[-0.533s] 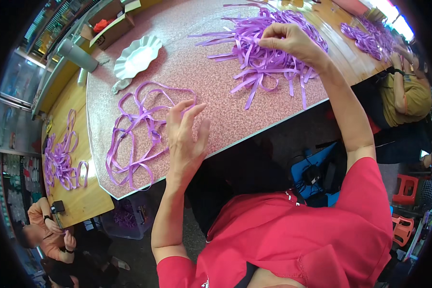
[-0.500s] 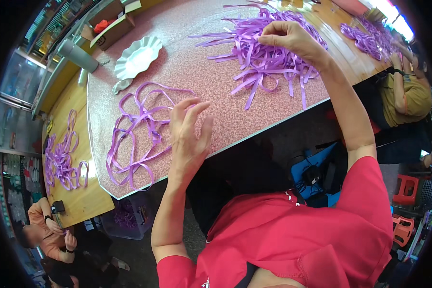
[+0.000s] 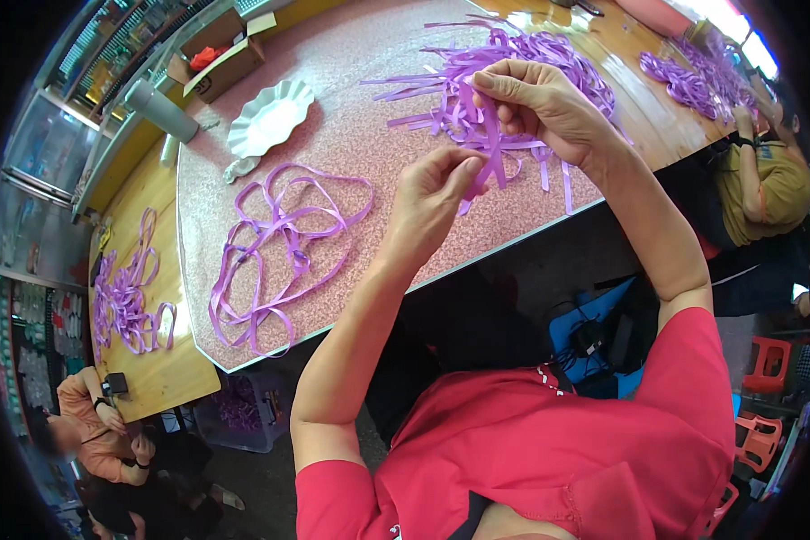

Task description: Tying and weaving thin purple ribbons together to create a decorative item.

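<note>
A purple ribbon [image 3: 492, 139] is stretched between my two hands above the table. My right hand [image 3: 544, 103] pinches its upper part between thumb and fingers. Lower and to the left, my left hand [image 3: 427, 198] is closed on the ribbon's lower part, thumb against forefinger. Behind the hands lies a thick tangled pile of purple ribbons [image 3: 562, 63], with loose ends pointing left. A spread of looped purple ribbons [image 3: 301, 236], some seemingly knotted, rests on the table left of my left hand.
On the pink speckled table [image 3: 396, 99] stands a white scalloped dish [image 3: 270, 117]. A grey bottle [image 3: 160, 111] and an open cardboard box [image 3: 229, 67] are at the far left. Co-workers sit left [image 3: 99, 427] and right [image 3: 765, 184], near more purple ribbons [image 3: 130, 306].
My left hand, open before, has moved right and up and now grips a ribbon. My right hand has come down slightly toward it, and a ribbon now shows between them.
</note>
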### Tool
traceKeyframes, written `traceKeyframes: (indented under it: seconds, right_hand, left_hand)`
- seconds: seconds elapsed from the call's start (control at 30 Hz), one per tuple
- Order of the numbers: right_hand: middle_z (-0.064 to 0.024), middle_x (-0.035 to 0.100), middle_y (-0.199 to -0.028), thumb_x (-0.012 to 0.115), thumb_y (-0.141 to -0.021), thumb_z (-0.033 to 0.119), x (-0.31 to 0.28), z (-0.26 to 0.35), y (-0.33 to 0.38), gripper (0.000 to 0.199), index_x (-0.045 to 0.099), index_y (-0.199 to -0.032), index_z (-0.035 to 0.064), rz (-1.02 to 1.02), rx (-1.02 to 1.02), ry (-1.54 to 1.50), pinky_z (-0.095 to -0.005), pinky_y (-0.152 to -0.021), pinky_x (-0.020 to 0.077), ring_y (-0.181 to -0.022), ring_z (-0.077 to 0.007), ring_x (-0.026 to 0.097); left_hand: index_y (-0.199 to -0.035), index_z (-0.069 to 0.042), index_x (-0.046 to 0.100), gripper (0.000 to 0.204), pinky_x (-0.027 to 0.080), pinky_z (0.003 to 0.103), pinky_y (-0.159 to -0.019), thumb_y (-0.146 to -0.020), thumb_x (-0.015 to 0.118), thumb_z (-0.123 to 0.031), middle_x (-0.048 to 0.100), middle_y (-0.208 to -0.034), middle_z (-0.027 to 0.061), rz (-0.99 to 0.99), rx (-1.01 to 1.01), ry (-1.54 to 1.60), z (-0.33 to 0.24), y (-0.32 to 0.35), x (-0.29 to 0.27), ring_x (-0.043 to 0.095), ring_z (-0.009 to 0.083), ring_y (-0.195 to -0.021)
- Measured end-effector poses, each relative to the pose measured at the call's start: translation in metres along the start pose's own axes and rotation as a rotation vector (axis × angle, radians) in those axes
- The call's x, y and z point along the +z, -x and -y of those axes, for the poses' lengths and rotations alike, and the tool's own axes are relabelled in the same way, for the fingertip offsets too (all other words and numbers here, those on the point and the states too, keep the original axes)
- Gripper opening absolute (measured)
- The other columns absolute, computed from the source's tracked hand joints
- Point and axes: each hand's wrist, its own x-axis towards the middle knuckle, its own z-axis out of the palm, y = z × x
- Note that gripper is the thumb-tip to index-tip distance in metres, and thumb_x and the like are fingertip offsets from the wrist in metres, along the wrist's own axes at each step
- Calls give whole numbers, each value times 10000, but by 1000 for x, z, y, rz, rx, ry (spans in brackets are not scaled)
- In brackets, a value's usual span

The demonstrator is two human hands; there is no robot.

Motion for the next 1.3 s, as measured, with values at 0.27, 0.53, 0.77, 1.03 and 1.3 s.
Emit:
traceKeyframes:
  seconds: [0.27, 0.53, 0.77, 1.03, 1.3]
  right_hand:
    - [45, 664, -786, 708, -919, 278, 10, -18, 4, 197, 693, -984, 93, -55, 32, -50, -139, -528, 471, -599, 16, 575]
    - [10, 664, -806, 690, -933, 218, -22, -36, -2, 197, 674, -1055, 65, -213, -28, 63, -163, -550, 488, -624, -21, 596]
    - [-71, 681, -1048, 624, -964, 142, -21, -29, -2, 244, 652, -1185, 44, -165, -597, 696, -266, -853, 528, -989, -139, 639]
    - [-73, 658, -941, 692, -915, 141, 96, -40, 23, 298, 655, -1187, 23, 353, -506, 447, -266, -710, 496, -854, -146, 623]
    - [-36, 630, -815, 780, -809, 68, 114, -45, 17, 223, 739, -1028, 70, 296, -729, 545, -264, -594, 433, -730, -121, 575]
  left_hand:
    - [-1074, 28, 652, 336, 549, 281, -726, -1018, 558, -290, 640, -797, 42, 56, -93, 300, 1, 15, 8, 646, 122, -750]
    - [-1116, 34, 649, 379, 525, 261, -623, -1046, 488, -302, 599, -677, 24, 45, -53, 129, -10, 34, -12, 613, 112, -614]
    - [-1025, 24, 629, 392, 443, 242, -514, -1069, 425, -309, 517, -576, -17, 224, -158, -331, -36, 48, -48, 560, 84, -518]
    - [-855, 13, 547, 329, 465, 280, -510, -1058, 457, -229, 539, -630, 42, 153, -96, -375, -58, 78, -76, 580, 115, -547]
    - [-981, 3, 594, 315, 523, 253, -607, -1063, 448, -263, 608, -791, 44, 27, -137, -39, -48, 106, -99, 620, 110, -678]
